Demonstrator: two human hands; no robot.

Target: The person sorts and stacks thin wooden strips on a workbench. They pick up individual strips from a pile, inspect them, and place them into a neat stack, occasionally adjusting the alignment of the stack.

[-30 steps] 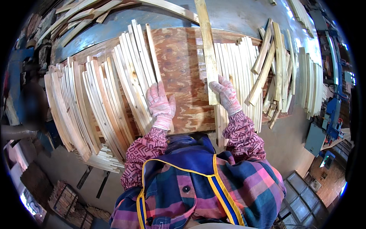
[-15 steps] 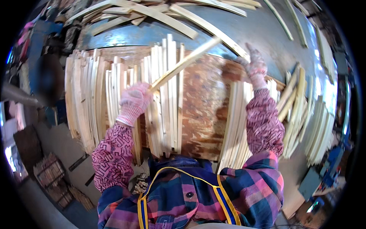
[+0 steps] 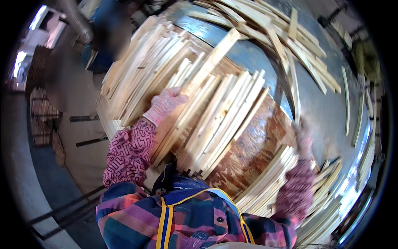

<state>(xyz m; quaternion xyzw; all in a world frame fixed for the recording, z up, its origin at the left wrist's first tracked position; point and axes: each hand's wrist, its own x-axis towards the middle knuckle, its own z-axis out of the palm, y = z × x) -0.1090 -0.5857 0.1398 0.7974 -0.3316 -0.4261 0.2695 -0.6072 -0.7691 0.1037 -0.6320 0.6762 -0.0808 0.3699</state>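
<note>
My left hand (image 3: pixel 166 103), in a pink knit glove, is closed around the near end of a wooden strip (image 3: pixel 211 62). The strip slants away over upright-edged rows of similar strips (image 3: pixel 226 118) on a brown, worn board (image 3: pixel 253 145). My right hand (image 3: pixel 304 137), gloved too and blurred by motion, is at the far right, closed on the near end of another long wooden strip (image 3: pixel 293 85). That strip's other end reaches the loose pile (image 3: pixel 306 54). The fine position of the right fingers is smeared.
A thick stack of strips (image 3: pixel 137 70) lies at the left of the board, a smaller bundle (image 3: pixel 265 182) at its near right. More strips (image 3: pixel 325 182) lie beyond my right forearm. The blue-grey metal table (image 3: pixel 327 112) extends behind. Bundled wood (image 3: pixel 43 110) stands at the far left.
My view has turned left, so the scene appears rotated clockwise. My left hand has carried its strip leftward over the rows. My right hand's spread fingers have come onto the other strip's end.
</note>
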